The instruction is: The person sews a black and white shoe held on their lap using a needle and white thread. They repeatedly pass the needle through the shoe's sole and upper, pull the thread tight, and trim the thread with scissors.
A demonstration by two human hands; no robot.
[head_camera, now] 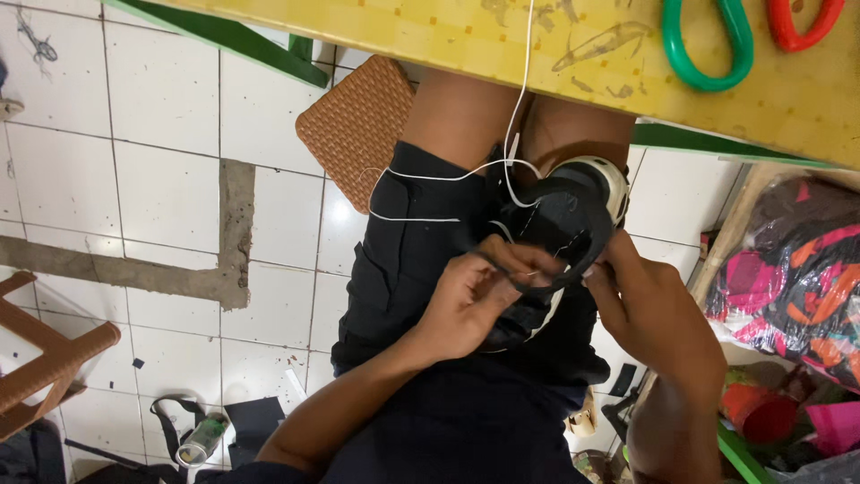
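Head view: left hand [466,300] pinches needle (right hand [649,314] grips) black shoe [560,224].

Both hands [555,300] meet over the lap, fingers pinched.

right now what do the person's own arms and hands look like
Both forearms are bare, with no sleeves in view. The left hand and right hand wear no gloves. No ring, watch or bracelet shows. Each grip is just bare fingers.
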